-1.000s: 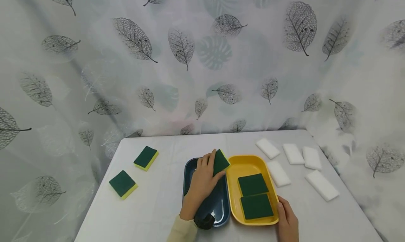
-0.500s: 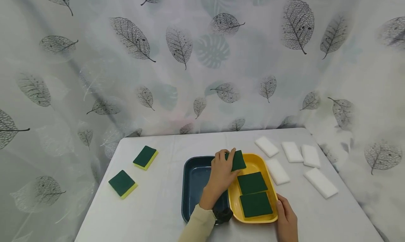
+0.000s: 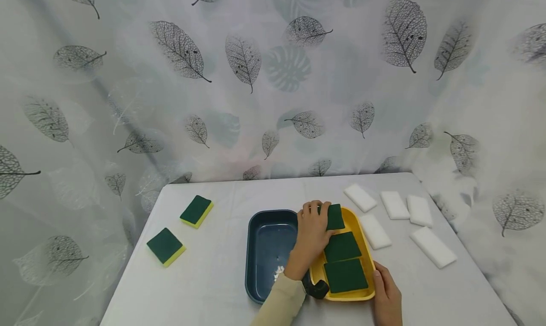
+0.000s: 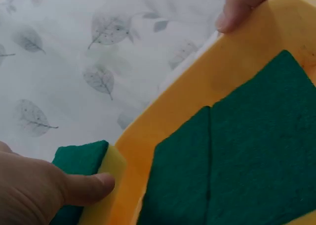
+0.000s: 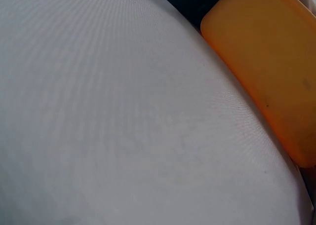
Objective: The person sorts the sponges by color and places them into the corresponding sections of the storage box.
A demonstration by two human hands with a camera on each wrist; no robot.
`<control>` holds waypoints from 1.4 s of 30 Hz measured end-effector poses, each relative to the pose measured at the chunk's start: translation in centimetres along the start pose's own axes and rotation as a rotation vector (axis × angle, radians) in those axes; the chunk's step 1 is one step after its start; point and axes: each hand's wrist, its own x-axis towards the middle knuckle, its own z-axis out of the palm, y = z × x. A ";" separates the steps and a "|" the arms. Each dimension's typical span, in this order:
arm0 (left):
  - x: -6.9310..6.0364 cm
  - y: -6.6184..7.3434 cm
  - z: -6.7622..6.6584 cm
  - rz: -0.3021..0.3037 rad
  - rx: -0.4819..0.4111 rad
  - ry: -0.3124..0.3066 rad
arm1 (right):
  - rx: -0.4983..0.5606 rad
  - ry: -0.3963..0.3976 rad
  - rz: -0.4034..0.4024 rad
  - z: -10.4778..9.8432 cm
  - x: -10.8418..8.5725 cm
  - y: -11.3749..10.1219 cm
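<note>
The sponge is at the far end of the yellow tray, pinched between thumb and fingers of the left hand; whether it touches the bottom, I cannot tell. The right hand grips the right rim of this tray. Nearer in it, two other sponges lie flat, green face up. The blue tray stands just beside, on the left side.

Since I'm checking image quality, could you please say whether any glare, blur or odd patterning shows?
Head view: white glare inside the blue tray; left wrist view: leafy backdrop looks soft and pale; right wrist view: fine rippled lines on the white tabletop.
</note>
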 end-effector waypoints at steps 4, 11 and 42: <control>0.1 0.6 0.7 -0.016 0.032 0.030 | -0.004 0.001 0.004 -0.1 0.1 0.0; 0.4 1.4 2.1 -0.062 0.107 0.035 | -0.019 0.014 0.002 0.0 0.3 0.3; 0.1 2.0 2.9 -0.080 0.017 -0.117 | -0.032 0.042 -0.038 0.0 0.3 0.4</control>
